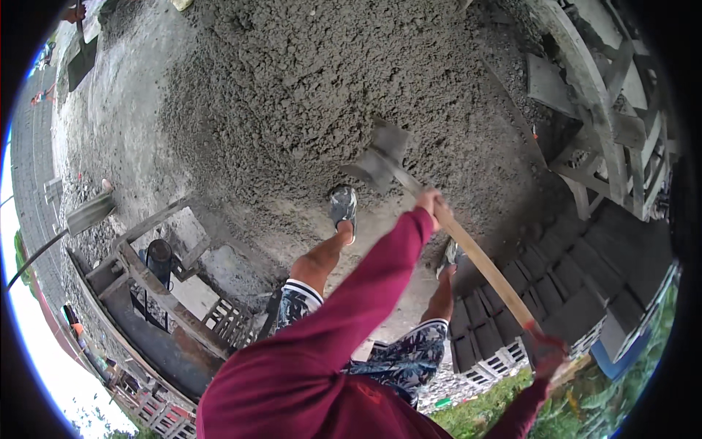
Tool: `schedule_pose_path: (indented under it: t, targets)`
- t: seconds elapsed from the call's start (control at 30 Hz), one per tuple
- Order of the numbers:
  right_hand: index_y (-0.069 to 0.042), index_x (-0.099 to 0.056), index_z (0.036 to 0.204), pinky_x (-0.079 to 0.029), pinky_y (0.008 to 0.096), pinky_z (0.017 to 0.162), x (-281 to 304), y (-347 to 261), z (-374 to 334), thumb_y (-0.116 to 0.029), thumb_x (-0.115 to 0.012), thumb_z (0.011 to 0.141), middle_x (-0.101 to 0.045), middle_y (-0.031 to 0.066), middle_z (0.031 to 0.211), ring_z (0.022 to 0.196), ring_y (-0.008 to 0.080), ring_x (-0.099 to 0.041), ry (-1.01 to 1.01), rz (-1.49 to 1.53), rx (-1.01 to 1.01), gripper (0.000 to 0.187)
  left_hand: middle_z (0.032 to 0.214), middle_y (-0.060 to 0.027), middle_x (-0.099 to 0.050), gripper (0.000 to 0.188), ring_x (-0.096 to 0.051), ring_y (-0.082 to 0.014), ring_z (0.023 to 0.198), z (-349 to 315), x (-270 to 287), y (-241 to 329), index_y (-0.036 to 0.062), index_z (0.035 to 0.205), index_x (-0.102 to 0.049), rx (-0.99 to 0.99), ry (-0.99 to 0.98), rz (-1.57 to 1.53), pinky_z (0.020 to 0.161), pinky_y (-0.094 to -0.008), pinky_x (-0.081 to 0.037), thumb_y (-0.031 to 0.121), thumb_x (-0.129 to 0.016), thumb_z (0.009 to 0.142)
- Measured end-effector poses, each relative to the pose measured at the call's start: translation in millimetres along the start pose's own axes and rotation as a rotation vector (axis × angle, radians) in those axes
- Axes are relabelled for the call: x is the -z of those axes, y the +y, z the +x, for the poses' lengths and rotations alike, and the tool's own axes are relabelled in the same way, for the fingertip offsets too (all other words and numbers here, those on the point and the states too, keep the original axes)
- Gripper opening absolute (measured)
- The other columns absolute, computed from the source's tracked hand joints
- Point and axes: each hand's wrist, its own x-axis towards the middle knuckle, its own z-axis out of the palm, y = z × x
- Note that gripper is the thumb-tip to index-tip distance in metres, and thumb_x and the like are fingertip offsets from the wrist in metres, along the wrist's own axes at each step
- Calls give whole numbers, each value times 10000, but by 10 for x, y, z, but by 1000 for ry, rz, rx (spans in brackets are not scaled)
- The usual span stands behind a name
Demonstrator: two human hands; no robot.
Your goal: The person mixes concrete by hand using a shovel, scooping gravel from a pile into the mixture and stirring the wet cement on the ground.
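I hold a shovel (479, 260) with a long wooden shaft, a grey metal blade and a red grip at its top end. My left hand (433, 208) wraps round the shaft just above the blade. At the upper end, to the lower right, my right hand (548, 357) is closed on the red grip. The shovel's blade rests on or just over the near edge of a large spread of wet grey concrete mix (292, 80). How deep the blade sits in it I cannot tell. My feet stand apart on the ground close to the mix.
At the upper left, another person's hand (73, 13) holds a dark shovel (82, 64). Dark grey blocks (541, 289) stand stacked on pallets to the right. Worn wooden frames (610, 124) lie at the upper right. A wooden-framed machine (164, 293) stands at the lower left.
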Motion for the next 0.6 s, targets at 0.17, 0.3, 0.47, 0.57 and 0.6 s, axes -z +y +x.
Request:
schedule_pose_path:
  t: [0.17,0.3,0.47,0.57,0.6]
  targets:
    - [-14,-687,802,-358,229,438,-396,-34,-626,-150,-575,766,-585,0,653,477,77,-472,-8,18,86,180,585,0,-424,181,-458,-178,486,105,698,892,139,722,-458,-196,33,36,538,-410,-426,141,-621,802]
    - [-28,-671,782,-316,230,397,-338,-127,-1296,-146,-593,758,-532,-18,601,436,68,-416,22,96,-196,144,605,-9,-438,171,-465,-186,495,-471,1070,826,130,748,-464,-190,166,86,530,-415,-426,145,-628,795]
    - [-52,-673,776,-352,263,386,-556,-150,-1648,-151,-529,769,-486,-5,559,442,123,-441,-102,-80,-297,175,650,-41,-471,133,-493,-207,523,-1111,1728,1331,101,802,-475,-332,232,115,516,-433,-438,153,-594,831]
    - [-78,-600,788,-389,295,382,-1007,7,-1724,-201,-572,826,-463,-6,560,434,146,-446,-246,36,-643,131,701,-65,-518,98,-526,-231,531,-1666,1886,1798,77,870,-507,-539,398,125,509,-450,-469,156,-563,861]
    - [-38,-620,869,-396,299,389,-1226,53,-1699,-187,-580,824,-471,11,538,432,156,-473,-372,138,-724,161,785,-88,-581,153,-613,-268,607,-1859,2025,2077,38,973,-550,-582,534,223,531,-475,-501,155,-548,875]
